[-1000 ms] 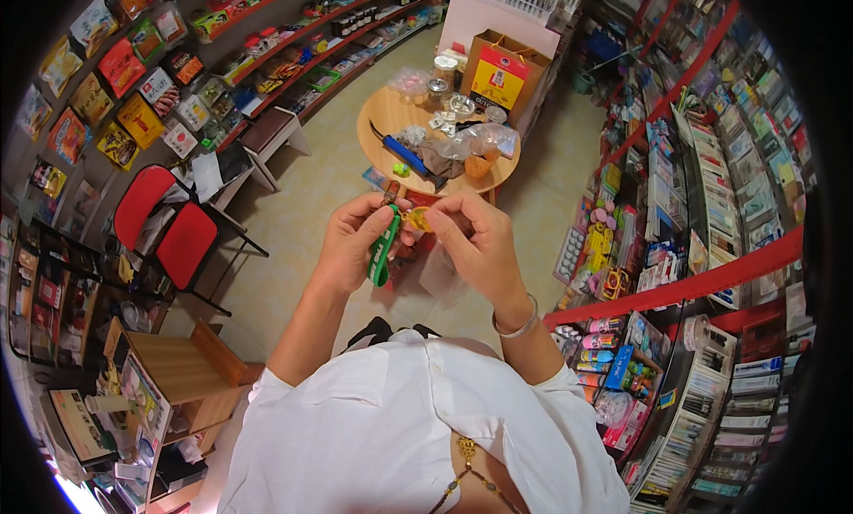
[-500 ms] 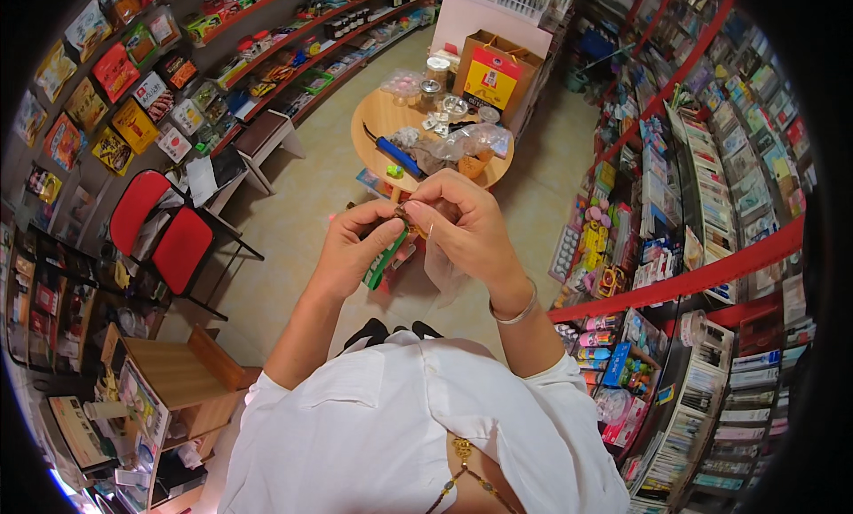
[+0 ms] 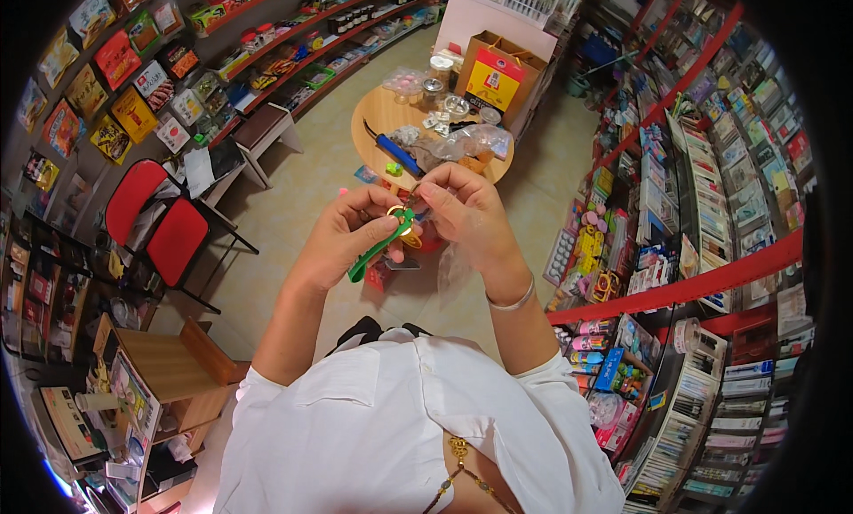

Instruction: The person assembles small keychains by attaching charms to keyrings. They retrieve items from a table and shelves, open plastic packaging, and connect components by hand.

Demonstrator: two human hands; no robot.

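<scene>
My left hand is closed on a green keychain strap, which slants down toward my left wrist. A gold-coloured metal ring shows at the strap's upper end, between my thumb and fingers. My right hand meets the left at the ring, its thumb and forefinger pinching a small metal part that is too small to make out. A clear plastic bag hangs below my right palm, apparently held by the curled fingers. Something yellow and rounded shows just under the strap.
Ahead stands a round wooden table with jars, plastic wrappings, a blue-handled tool and a small green item. Behind it is a brown paper bag. A red chair stands left; packed shelves line both sides, with a red shelf edge at right.
The strap has turned, and its gold ring now shows. My left hand has shifted slightly left and my fingers have spread a little around the keychain. The plastic bag still hangs from my right hand.
</scene>
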